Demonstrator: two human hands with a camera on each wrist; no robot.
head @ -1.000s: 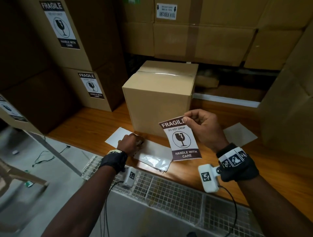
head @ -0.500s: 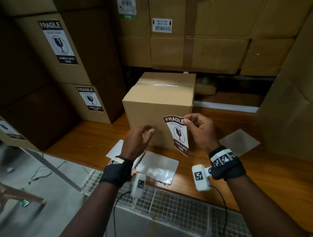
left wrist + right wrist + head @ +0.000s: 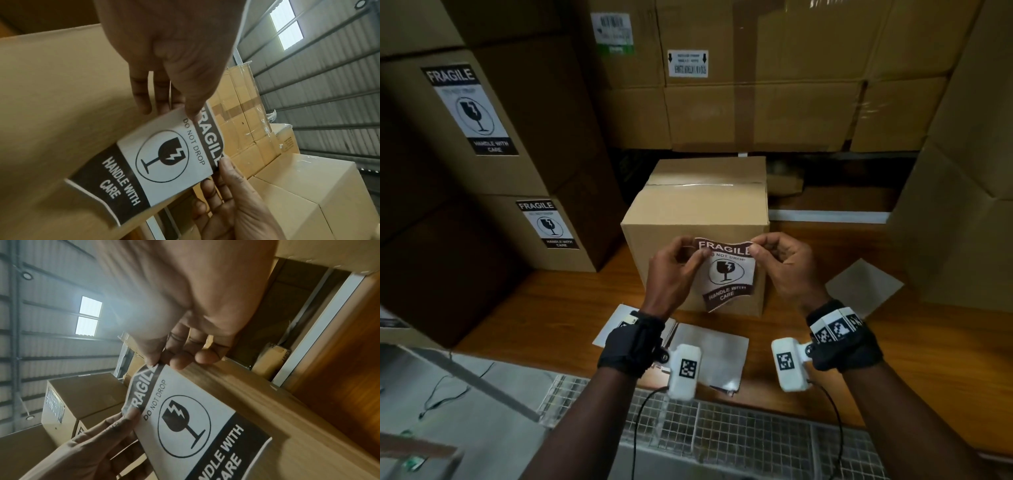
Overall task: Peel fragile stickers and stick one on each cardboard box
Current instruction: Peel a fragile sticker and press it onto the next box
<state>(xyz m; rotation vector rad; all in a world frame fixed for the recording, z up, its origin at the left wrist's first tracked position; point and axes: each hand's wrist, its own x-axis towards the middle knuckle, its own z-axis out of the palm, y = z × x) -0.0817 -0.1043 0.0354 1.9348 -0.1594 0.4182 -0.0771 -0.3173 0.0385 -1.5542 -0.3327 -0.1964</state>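
Observation:
A plain cardboard box [image 3: 698,212] with a taped top stands on the wooden table [image 3: 551,308]. In front of its near face hangs a FRAGILE sticker [image 3: 727,274], brown bands at top and bottom, a broken-glass symbol in the middle. My left hand [image 3: 674,270] pinches its top left corner and my right hand [image 3: 784,267] pinches its top right corner. The sticker [image 3: 170,160] bows slightly and its lower edge curls. In the right wrist view the sticker [image 3: 195,421] lies close against the box face [image 3: 257,402]; whether it touches I cannot tell.
Glossy backing sheets [image 3: 709,353] lie on the table under my wrists, another white sheet [image 3: 863,287] to the right. Stacked boxes on the left carry FRAGILE labels [image 3: 470,109] [image 3: 549,224]. More boxes [image 3: 756,102] stand behind and to the right. A wire mesh shelf [image 3: 722,428] runs along the near edge.
My left hand left the sheets on the table and rose to take the sticker's top left corner. The sticker, first held by the right hand alone, now spreads before the box face.

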